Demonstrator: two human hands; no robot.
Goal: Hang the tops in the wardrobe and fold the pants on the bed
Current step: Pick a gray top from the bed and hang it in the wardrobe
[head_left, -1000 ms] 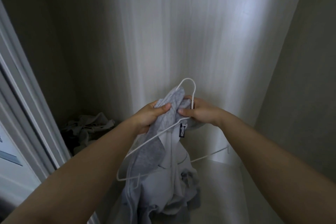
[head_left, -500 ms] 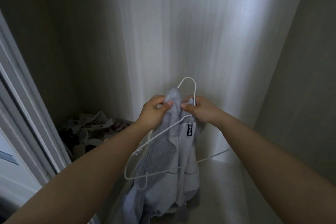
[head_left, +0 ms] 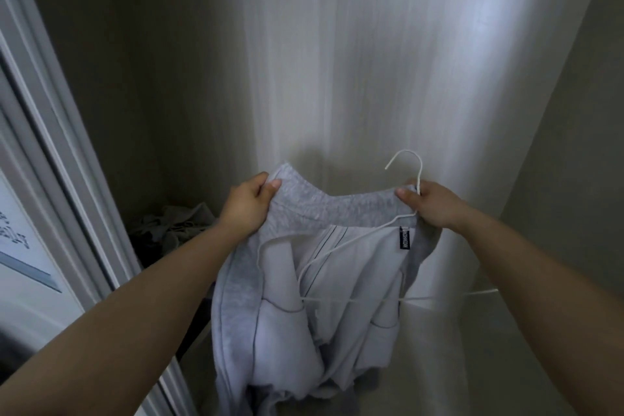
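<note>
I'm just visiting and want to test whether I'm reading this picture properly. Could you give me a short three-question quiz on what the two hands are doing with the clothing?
1. True or false: the left hand grips the white wire hanger's hook.
2. Multiple choice: what does the right hand hold? A) only fabric; B) the white wire hanger at its neck, together with an edge of the light grey sweatshirt; C) nothing.
3. Fill in: low at the wardrobe's left side lies a pile of ____.

Key: 1 false, it grips the sweatshirt's stretched opening. 2 B. 3 crumpled clothes.
</note>
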